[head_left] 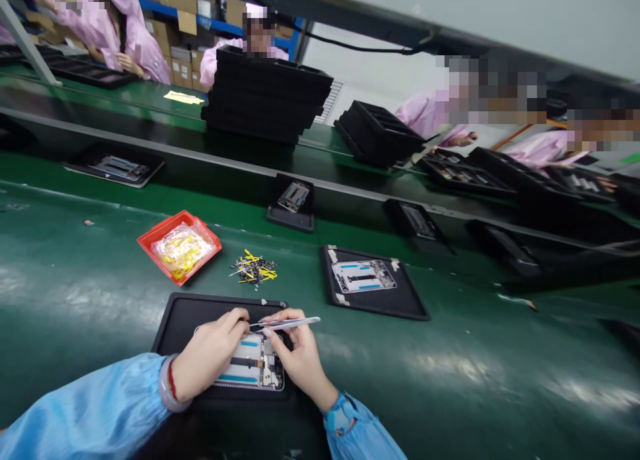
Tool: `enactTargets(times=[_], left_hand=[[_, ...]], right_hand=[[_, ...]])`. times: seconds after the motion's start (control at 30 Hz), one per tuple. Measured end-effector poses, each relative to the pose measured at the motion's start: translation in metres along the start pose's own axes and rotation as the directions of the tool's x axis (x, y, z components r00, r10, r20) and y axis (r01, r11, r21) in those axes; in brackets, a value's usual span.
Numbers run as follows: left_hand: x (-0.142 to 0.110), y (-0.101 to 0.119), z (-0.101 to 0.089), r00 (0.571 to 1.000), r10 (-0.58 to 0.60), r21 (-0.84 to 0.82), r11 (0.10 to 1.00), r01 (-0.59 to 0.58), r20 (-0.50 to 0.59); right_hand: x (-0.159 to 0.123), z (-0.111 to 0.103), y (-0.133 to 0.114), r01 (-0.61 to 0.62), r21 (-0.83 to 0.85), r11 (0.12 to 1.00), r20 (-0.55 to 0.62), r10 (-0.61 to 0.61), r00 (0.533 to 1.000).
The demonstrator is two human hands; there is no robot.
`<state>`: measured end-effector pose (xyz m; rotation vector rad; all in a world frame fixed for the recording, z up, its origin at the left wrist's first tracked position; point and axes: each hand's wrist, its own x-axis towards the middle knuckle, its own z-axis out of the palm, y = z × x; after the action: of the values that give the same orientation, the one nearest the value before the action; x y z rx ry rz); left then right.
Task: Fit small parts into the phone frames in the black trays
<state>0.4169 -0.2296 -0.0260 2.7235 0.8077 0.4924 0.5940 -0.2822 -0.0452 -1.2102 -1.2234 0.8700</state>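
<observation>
A phone frame [253, 370] with blue strips lies on a black tray [193, 313] just in front of me. My left hand [213, 353] rests on the frame's left side, fingers curled and pressed on its top edge. My right hand [300, 357] pinches silver tweezers [290, 324], whose tips point left toward my left fingertips over the frame's top. Both sleeves are light blue.
A red dish [179, 247] holds a bag of yellow parts; loose yellow and black parts [254, 268] lie beside it. A second tray with a phone frame [373, 283] sits to the right. More trays ride the belt [295, 203] beyond. People in pink work across, behind stacked black trays [265, 93].
</observation>
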Motion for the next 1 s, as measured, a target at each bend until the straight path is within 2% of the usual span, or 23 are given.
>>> enactTargets(times=[0.37, 0.53, 0.7, 0.87, 1.0], left_hand=[[0.0014, -0.0048, -0.0004, 0.999, 0.006, -0.082, 0.997, -0.01, -0.043], [0.0021, -0.0048, -0.0004, 0.998, -0.046, -0.13, 0.991, 0.042, -0.033], [0.0005, -0.0057, 0.0, 0.999, -0.023, -0.103, 0.994, 0.019, -0.036], [-0.0009, -0.0064, 0.0006, 0.999, -0.013, -0.117, 0.993, 0.007, -0.047], [-0.0009, -0.0064, 0.0004, 0.999, -0.021, -0.114, 0.993, 0.018, -0.033]], right_hand=[[0.0, 0.0004, -0.001, 0.018, -0.031, 0.999, 0.023, -0.017, 1.0], [-0.0002, 0.0006, -0.0011, 0.006, -0.008, 1.0, 0.02, -0.006, 1.0], [-0.0008, -0.0003, -0.0019, 0.013, -0.063, 0.998, 0.06, -0.009, 0.998], [-0.0007, 0.0007, -0.0025, -0.006, -0.025, 1.0, 0.022, 0.006, 1.0], [-0.0004, 0.0006, -0.0018, 0.005, -0.079, 0.997, 0.032, -0.003, 0.999]])
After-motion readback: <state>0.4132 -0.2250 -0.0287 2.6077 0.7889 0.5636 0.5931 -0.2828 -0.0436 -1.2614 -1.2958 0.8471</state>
